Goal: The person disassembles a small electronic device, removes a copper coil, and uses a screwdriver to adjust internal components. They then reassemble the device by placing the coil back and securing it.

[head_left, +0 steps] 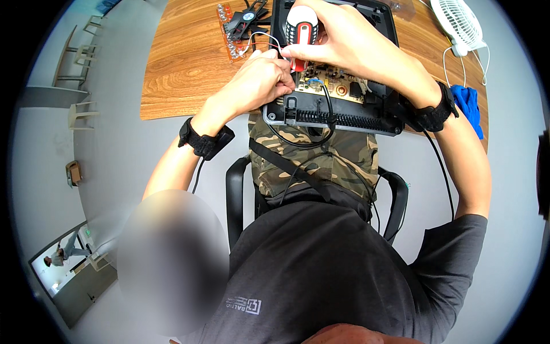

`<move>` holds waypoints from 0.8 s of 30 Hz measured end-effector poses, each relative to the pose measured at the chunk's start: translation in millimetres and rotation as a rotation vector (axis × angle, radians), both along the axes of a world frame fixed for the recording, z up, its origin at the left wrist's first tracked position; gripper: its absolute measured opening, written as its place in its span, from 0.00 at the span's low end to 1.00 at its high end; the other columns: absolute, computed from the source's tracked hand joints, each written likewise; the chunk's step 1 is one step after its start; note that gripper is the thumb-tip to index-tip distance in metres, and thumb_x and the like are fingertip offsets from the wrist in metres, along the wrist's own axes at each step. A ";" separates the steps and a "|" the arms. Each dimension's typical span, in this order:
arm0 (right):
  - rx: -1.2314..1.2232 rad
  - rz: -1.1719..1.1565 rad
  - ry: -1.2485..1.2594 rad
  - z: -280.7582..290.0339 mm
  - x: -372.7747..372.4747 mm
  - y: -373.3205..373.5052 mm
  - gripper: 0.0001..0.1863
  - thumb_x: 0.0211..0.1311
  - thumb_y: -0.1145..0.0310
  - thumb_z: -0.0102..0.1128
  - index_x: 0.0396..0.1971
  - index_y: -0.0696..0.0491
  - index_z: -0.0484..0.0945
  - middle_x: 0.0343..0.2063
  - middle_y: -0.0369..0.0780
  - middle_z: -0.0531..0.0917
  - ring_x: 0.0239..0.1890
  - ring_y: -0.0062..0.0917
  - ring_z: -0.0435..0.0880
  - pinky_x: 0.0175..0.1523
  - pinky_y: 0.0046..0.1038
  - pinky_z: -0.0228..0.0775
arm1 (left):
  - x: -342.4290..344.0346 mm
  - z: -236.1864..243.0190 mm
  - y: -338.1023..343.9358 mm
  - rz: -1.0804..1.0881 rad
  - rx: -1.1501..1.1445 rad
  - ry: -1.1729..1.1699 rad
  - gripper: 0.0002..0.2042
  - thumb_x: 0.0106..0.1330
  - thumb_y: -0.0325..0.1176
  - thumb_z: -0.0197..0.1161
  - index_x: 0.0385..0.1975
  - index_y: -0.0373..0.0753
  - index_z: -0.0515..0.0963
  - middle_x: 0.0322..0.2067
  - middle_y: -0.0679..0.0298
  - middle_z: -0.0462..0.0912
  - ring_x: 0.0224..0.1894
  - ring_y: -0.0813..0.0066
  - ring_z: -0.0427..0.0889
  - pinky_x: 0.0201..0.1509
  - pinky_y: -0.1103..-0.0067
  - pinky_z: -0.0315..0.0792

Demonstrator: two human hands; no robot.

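My right hand point(352, 40) is wrapped around a screwdriver point(302, 28) with a thick white, black and red handle, its end pointing up toward me. The tool's tip is hidden below my fingers. Close beside it, my left hand point(258, 83) is closed at the left edge of an opened black appliance housing point(309, 112); what its fingertips pinch, if anything, cannot be made out. Inside the housing lies a tan circuit board point(338, 86) with several components. A white wire and a red wire point(263, 35) run from near my hands toward a black fan point(246, 20).
An orange strip board point(224, 34) lies beside the fan on the wooden table point(177, 74). A black power cord point(329, 106) loops over the housing's near edge. To the right stand a white desk fan point(458, 26) and a blue cloth point(467, 106). Chair armrests point(235, 198) flank me.
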State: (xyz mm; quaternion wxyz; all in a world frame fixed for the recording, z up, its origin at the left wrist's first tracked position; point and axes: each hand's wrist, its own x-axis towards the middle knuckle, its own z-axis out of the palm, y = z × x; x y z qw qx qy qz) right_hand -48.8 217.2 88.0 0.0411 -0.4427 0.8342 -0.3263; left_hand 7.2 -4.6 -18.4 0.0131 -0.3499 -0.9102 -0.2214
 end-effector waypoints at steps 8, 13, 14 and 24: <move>0.016 -0.019 0.040 -4.8 -1.0 0.1 0.24 0.63 0.52 0.75 0.42 0.57 0.76 0.28 0.45 0.84 0.29 0.35 0.86 0.35 0.33 0.77 | -1.1 2.2 -0.1 -0.013 -0.011 -0.049 0.07 0.60 0.33 0.73 0.35 0.39 0.90 0.34 0.61 0.88 0.46 0.60 0.82 0.58 0.65 0.71; -0.033 0.044 0.137 -8.1 0.3 0.0 0.21 0.62 0.56 0.75 0.40 0.57 0.76 0.28 0.43 0.84 0.28 0.33 0.86 0.34 0.32 0.76 | 0.6 3.6 0.9 0.010 -0.040 -0.055 0.07 0.60 0.34 0.73 0.35 0.40 0.91 0.35 0.62 0.89 0.47 0.59 0.82 0.57 0.65 0.71; -0.068 0.068 0.171 -12.1 -1.9 0.7 0.21 0.62 0.56 0.75 0.40 0.57 0.77 0.27 0.43 0.84 0.28 0.33 0.86 0.34 0.32 0.76 | 0.3 5.0 1.7 0.010 -0.052 -0.060 0.07 0.60 0.34 0.73 0.35 0.40 0.91 0.35 0.62 0.89 0.48 0.60 0.82 0.57 0.65 0.71; -0.109 0.096 0.025 -15.0 5.9 -1.1 0.22 0.61 0.59 0.77 0.43 0.55 0.75 0.28 0.44 0.83 0.32 0.34 0.86 0.37 0.32 0.75 | -1.5 -2.6 1.6 0.010 0.013 -0.079 0.04 0.59 0.31 0.73 0.30 0.40 0.87 0.33 0.64 0.86 0.44 0.62 0.79 0.53 0.66 0.69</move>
